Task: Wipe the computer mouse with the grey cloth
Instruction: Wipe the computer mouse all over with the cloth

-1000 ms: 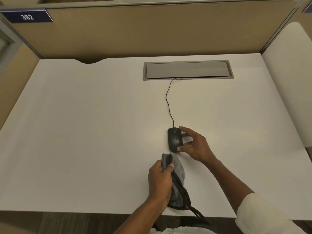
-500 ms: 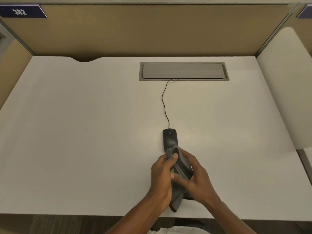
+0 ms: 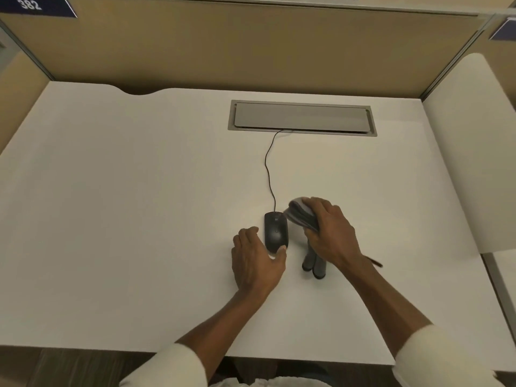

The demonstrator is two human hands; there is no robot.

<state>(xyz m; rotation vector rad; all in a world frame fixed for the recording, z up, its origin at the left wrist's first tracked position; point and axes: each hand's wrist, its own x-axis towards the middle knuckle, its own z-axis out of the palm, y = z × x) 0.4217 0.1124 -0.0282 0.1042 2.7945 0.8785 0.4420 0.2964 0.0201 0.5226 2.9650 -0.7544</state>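
Observation:
A black wired computer mouse [image 3: 275, 229] lies on the white desk [image 3: 139, 205], its cable running back to a grey hatch. My left hand [image 3: 255, 259] rests beside and behind the mouse, thumb on its rear edge and fingers along its left side. My right hand [image 3: 329, 231] is just right of the mouse and grips the grey cloth [image 3: 300, 215], bunched under the fingers. Cloth ends hang down to the desk below the palm. The cloth is close to the mouse's right side, without clear contact.
A grey cable hatch [image 3: 301, 118] is set into the desk at the back. Tan partition walls [image 3: 251, 51] close off the back and left. A white curved panel [image 3: 474, 163] stands at the right. The desk's front edge is near my forearms.
The cloth passed from my left hand to my right hand, which moved to the right of the mouse. My left hand let go and settled against the mouse.

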